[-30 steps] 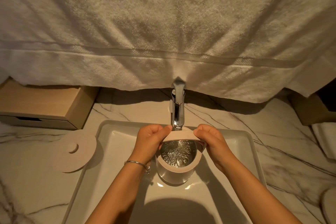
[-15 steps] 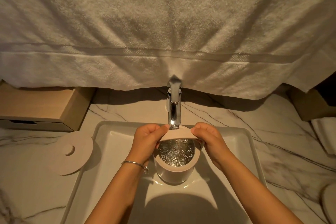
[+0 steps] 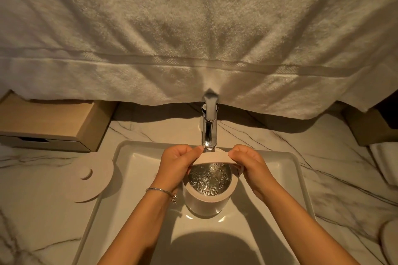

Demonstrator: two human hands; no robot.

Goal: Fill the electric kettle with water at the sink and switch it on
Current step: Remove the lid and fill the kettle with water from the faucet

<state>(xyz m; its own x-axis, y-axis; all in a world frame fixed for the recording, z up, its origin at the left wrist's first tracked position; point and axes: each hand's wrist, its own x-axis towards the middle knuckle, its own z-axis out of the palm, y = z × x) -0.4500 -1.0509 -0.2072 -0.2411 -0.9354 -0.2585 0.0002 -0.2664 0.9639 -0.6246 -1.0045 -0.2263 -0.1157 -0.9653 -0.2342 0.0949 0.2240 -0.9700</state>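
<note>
A pale pink electric kettle (image 3: 203, 205) with no lid stands under the chrome tap (image 3: 208, 123) inside the white square sink (image 3: 288, 170). Water bubbles inside its steel interior. My left hand (image 3: 177, 166) grips the kettle's left side near the rim, with a silver bracelet on the wrist. My right hand (image 3: 247, 166) grips the right side near the rim. The round pink lid (image 3: 91, 178) lies flat on the marble counter left of the sink.
A large white towel (image 3: 193, 38) hangs over the wall behind the tap. A wooden box (image 3: 53, 127) sits at the back left, another box (image 3: 370, 129) at the back right. A folded white cloth (image 3: 385, 163) lies on the right; a round object (image 3: 391, 241) shows at the lower right.
Both hands stay on the kettle under the tap. The view has shifted slightly, and the water inside keeps churning.
</note>
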